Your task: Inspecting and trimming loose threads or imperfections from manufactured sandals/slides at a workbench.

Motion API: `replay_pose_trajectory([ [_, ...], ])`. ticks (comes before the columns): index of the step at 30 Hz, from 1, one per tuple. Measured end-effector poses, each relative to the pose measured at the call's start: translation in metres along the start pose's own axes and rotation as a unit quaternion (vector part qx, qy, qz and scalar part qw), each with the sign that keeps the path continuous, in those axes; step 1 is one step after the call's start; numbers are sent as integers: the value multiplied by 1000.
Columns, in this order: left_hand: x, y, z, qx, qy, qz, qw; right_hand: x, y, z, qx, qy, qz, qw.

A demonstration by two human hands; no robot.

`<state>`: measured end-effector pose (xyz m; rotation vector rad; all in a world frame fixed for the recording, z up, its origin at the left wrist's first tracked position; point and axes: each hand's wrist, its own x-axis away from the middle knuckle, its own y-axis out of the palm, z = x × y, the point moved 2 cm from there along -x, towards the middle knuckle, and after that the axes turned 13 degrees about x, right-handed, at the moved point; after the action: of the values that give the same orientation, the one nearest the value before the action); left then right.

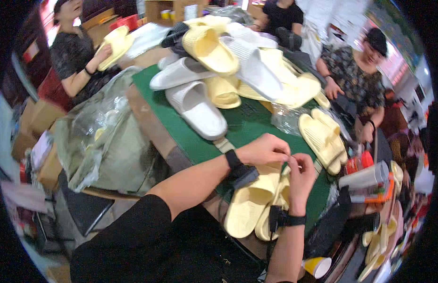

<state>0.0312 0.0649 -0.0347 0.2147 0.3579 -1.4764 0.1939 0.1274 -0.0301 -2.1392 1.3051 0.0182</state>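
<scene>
Above the green tabletop [237, 123] my left hand [266, 149] and my right hand [300, 175] meet with fingertips pinched together. Whatever is between them is too small to make out. Just below and partly hidden by my hands and right wrist lies a pair of pale yellow slide slippers [247, 207], toes pointing away from me. To the right rests another yellow pair [322, 139], stacked closely together. A grey slide slipper [200, 113] lies beyond my left hand, at the front of a heap of yellow slippers [212, 49] and grey ones. Both my wrists wear black bands.
Clear plastic wrap [286, 118] lies mid-table. A large plastic-lined sack [105, 141] stands at the left. Right of the table are a clear cup [365, 177], an orange tray [386, 191] and a yellow paper cup [318, 267]. Co-workers surround the table; one holds a yellow slipper [116, 47].
</scene>
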Motion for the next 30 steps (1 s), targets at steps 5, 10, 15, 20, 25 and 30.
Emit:
replay_pose_trajectory([
  [5,0,0,-2,-7,7,11,1000,2,0,0,-17,33,-9,999],
  [10,0,0,-4,18,7,-1,1000,3,2,-3,-34,16,5,999],
  [15,1,1,-3,24,3,5,1000,3,0,0,-34,33,29,998],
  [20,1,0,-2,10,21,4,1000,2,0,4,-20,6,18,1000],
  [25,0,0,-2,9,17,-3,1000,0,-1,6,-14,19,-16,1000],
  [30,1,0,-2,11,10,-7,1000,1,0,1,-20,27,-7,999],
])
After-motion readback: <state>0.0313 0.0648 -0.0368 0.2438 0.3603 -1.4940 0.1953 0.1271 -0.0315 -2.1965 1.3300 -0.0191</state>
